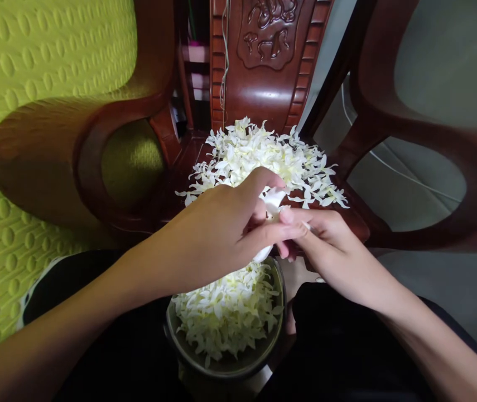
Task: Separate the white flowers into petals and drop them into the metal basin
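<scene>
Between the fingertips of both hands sits a white flower. Left hand and right hand meet, each pinching it with closed fingers. Just below the fingers, a bowl holds white petals. Beyond the fingers, more flowers lie heaped on a wooden chair.

2 bare forearms, no sleeves or jewellery; black trousers cover the lap
</scene>
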The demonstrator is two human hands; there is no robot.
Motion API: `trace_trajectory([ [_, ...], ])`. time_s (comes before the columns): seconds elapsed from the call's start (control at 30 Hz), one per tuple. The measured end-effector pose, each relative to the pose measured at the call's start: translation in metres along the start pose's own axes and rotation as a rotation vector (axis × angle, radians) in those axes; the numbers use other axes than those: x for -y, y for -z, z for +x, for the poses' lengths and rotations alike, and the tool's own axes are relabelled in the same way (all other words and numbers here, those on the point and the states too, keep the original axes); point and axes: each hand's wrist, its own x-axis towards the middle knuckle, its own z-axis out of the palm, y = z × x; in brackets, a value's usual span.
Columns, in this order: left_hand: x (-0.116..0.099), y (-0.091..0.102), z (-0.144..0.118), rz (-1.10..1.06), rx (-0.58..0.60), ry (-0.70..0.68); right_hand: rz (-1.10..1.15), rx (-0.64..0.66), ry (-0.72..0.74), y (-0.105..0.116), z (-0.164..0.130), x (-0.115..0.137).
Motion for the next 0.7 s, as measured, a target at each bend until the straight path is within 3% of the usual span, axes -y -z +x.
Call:
trace_trajectory([
  [0.17, 0.005, -0.003, 0.001, 0.069, 0.007, 0.004, 0.073, 0.127, -0.048, 0.006, 0.001, 0.002],
  [0.43, 0.004, -0.004, -0.001, 0.299, 0.043, -0.026, -0.088, 0.153, -0.051, 0.006, 0.002, -0.007],
  [0.5, 0.005, -0.004, -0.001, 0.35, 0.021, -0.01, -0.173, 0.127, -0.043, 0.005, 0.003, -0.008],
  [0.6, 0.008, -0.002, 0.0, 0.452, -0.057, 0.079, -0.384, -0.021, 0.014, 0.003, 0.005, -0.008],
  [0.7, 0.011, -0.001, 0.0, 0.506, -0.046, 0.138, -0.49, -0.068, 0.054, 0.002, 0.007, -0.009],
])
